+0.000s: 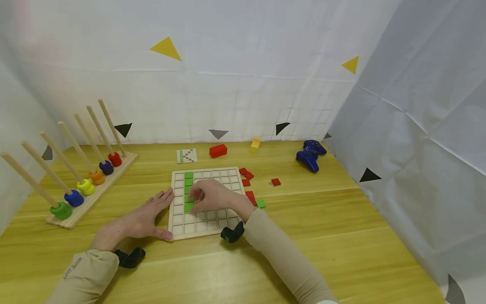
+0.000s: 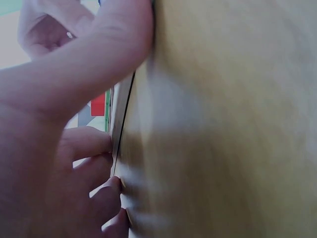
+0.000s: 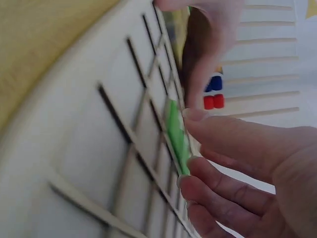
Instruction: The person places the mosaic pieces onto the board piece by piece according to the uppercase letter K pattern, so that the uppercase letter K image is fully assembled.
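A wooden grid board (image 1: 207,233) lies on the table, with green square tiles (image 1: 188,182) filling part of its second column from the left. My left hand (image 1: 146,217) rests flat, fingers spread; its fingertips touch the board's left edge and its thumb is at the near left corner. Over the board is my right hand (image 1: 214,195), thumb and fingertips right at the lower green tiles. In the right wrist view a green tile (image 3: 174,126) sits in the grid between the thumb and the bent fingers, which are apart.
Loose red tiles (image 1: 251,197) and a green tile (image 1: 260,203) lie right of the board. Behind it are a pattern card (image 1: 187,156), a red block (image 1: 218,151) and a yellow block (image 1: 255,145). A peg rack (image 1: 99,192) stands left; a blue game controller (image 1: 309,156) lies right.
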### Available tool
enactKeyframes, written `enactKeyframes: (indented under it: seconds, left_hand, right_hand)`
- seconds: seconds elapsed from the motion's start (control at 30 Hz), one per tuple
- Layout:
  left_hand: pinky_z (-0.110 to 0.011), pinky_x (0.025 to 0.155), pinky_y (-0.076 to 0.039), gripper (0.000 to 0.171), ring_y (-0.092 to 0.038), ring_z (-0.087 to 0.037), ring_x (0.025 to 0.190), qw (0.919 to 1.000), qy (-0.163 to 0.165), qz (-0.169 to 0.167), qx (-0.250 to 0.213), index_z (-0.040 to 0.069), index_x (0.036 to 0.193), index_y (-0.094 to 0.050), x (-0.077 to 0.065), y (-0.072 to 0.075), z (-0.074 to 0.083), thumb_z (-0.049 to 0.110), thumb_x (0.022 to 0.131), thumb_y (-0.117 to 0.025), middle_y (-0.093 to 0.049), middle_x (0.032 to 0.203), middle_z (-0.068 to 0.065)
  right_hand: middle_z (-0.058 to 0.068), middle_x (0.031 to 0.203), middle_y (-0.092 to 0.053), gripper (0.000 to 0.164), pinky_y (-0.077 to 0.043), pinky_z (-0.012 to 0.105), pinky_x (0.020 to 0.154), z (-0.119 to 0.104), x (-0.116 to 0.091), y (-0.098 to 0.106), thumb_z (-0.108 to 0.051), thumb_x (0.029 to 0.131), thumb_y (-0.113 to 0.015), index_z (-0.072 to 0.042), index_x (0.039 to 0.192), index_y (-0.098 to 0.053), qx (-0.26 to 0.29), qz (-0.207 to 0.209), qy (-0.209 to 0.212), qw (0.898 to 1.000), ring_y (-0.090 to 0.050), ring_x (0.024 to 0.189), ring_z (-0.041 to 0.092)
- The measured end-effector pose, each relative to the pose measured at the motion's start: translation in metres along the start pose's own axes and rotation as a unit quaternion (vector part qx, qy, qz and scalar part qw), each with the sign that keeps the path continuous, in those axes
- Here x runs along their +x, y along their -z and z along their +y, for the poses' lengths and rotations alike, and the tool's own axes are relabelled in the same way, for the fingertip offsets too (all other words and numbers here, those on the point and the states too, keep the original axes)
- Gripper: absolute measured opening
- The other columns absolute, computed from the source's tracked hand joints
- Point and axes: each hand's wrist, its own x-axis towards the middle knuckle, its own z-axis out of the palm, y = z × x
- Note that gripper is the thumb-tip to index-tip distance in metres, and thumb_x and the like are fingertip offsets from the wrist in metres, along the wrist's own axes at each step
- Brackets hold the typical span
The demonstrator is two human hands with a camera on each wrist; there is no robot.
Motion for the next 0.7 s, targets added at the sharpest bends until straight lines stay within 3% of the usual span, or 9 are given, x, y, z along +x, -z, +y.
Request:
enactKeyframes:
  seconds: [0.3, 0.7]
  left_hand:
    - [-0.067, 0.118, -0.005, 0.124, -0.002, -0.051, 0.15, 0.9999, -0.007, 0.008, 0.0, -0.005, 0.157, -0.015, 0.001, -0.001, 0.001, 0.056, 0.072, -0.083, -0.004, 0.166, -0.025]
    - [-0.068, 0.118, -0.007, 0.124, -0.004, -0.051, 0.15, 0.9998, -0.013, 0.011, 0.005, -0.005, 0.157, -0.016, 0.0, -0.002, 0.0, 0.055, 0.072, -0.083, -0.005, 0.165, -0.026]
  right_hand:
    - [0.007, 0.114, -0.069, 0.036, -0.05, 0.028, 0.087, 0.018, -0.025, 0.032, -0.024, 0.088, -0.079, -0.007, 0.118, -0.069, 0.014, -0.011, 0.01, 1.0, -0.061, 0.102, 0.022]
    - [0.015, 0.116, -0.066, 0.038, -0.049, 0.05, 0.098, 0.064, -0.075, 0.061, -0.02, 0.088, -0.078, -0.001, 0.119, -0.067, 0.042, 0.003, 0.013, 0.999, -0.06, 0.103, 0.032]
